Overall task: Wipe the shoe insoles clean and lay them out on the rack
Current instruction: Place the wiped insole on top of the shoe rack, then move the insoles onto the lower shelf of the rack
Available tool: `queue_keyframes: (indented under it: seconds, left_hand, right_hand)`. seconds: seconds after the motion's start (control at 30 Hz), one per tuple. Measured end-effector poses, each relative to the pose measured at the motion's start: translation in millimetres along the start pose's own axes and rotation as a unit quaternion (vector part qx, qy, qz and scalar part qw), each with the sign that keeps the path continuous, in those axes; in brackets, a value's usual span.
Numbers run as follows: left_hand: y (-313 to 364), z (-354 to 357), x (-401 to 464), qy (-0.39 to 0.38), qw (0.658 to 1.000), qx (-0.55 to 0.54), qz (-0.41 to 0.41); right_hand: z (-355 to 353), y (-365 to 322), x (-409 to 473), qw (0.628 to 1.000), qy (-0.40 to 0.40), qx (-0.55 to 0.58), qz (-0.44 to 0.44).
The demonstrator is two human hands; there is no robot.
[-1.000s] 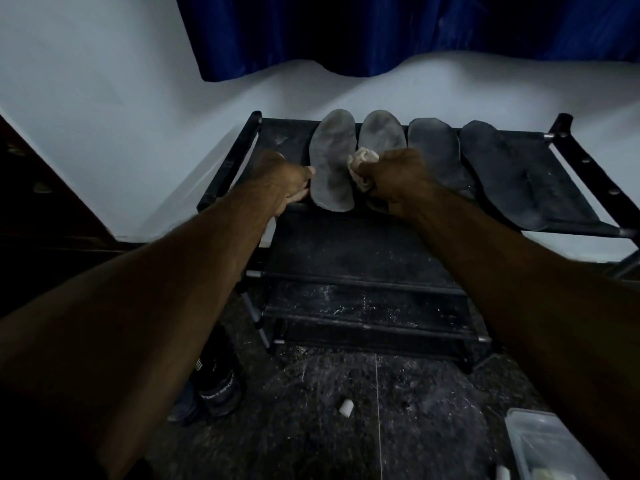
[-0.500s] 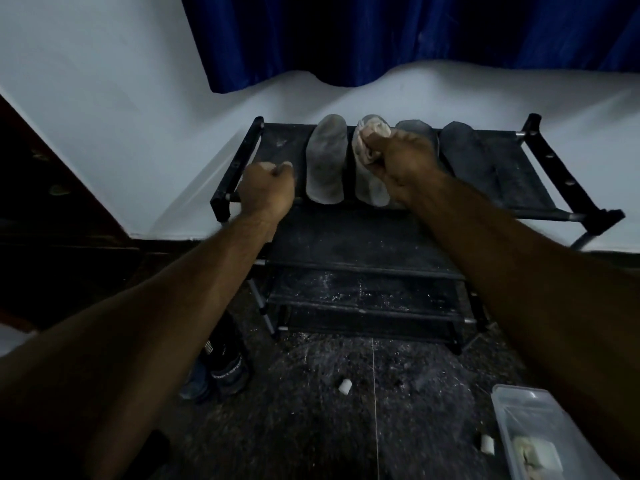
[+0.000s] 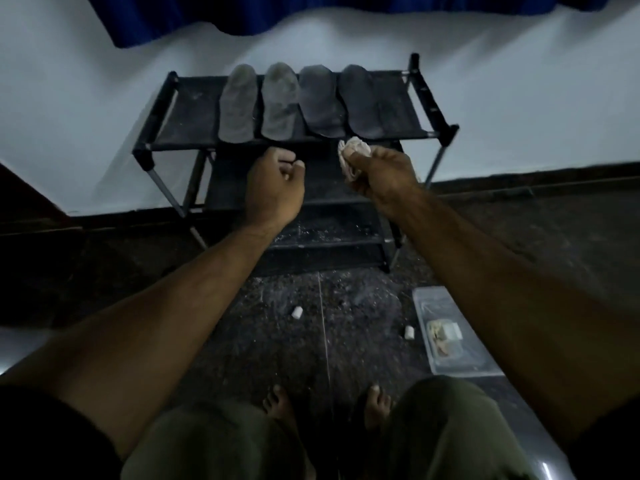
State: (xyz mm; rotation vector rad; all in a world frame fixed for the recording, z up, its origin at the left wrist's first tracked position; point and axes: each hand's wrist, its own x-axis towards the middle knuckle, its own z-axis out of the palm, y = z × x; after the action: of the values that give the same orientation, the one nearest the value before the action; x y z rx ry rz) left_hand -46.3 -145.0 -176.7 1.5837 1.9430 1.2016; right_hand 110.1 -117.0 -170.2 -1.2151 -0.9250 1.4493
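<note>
Gripping crumpled cloth (image 3: 353, 157), right hand (image 3: 384, 174) hiding rack's (image 3: 429, 98) lower shelves

Dim, bluish light leaves the floor (image 3: 311, 341) nearly black while the white wall (image 3: 86, 116) catches the most glow. Wide-angle distortion bows the frame edges; detail is soft and grainy throughout.

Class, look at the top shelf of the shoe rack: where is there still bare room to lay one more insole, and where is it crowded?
Bare room lies on the top shelf between the rack's left end bar and the leftmost insole. A narrower strip lies between the rightmost insole and the right end bar. The middle is crowded: four insoles lie side by side, the two darker ones seemingly overlapping.
</note>
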Motion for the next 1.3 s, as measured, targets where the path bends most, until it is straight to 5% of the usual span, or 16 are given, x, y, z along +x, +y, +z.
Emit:
queue_keyframes:
  seconds: [0.37,0.77,1.0,1.3]
  left_hand:
    - [30,144,-93,-0.196,0.98,0.019,0.031]
    - [-6,290,-155,-0.315,0.947,0.059,-0.019]
    - [-64,341,-175,-0.363,0.926,0.09,-0.043]
    - [-124,369,-180,-0.394,0.91,0.115,-0.065]
  right_hand:
    - [-174,53,-53,0.988,0.142,-0.047,0.037]
    - [-325,190,-61,0.955,0.25,-0.07,0.143]
    - [-362,292,-53,0.943,0.246,-0.162,0.154]
    - [-376,377,-9,0.879,0.234,-0.329,0.254]
